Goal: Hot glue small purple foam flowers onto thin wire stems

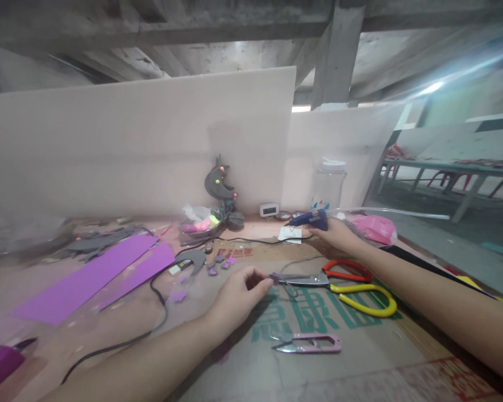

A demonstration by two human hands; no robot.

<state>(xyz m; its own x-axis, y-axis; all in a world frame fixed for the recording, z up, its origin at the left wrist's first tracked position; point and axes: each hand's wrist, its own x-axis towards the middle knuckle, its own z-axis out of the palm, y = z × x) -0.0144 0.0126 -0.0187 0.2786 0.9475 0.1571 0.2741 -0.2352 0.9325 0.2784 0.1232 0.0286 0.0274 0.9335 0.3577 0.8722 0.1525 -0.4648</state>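
Note:
My left hand (pixel 238 293) is closed in a pinch above the cardboard (pixel 251 346), with a small purple piece (pixel 275 276) at its fingertips. Just right of that piece lie large scissors (pixel 305 279) with one red and one yellow handle. Farther back, my right hand (pixel 335 234) is wrapped round a blue glue gun (pixel 308 219), its nozzle pointing left; the palm side is hidden. Pink thread snips (pixel 308 343) rest nearer me. Several small grey and purple pieces (pixel 222 263) lie beyond my left hand.
Purple sheets (pixel 88 279) and a black cord (pixel 159 296) spread across the left side. A grey moon-shaped ornament (pixel 218 181) stands at the back beside a bowl (pixel 201 229) of colourful bits. A clear jar (pixel 329 187) and a pink bag (pixel 375 228) are at back right.

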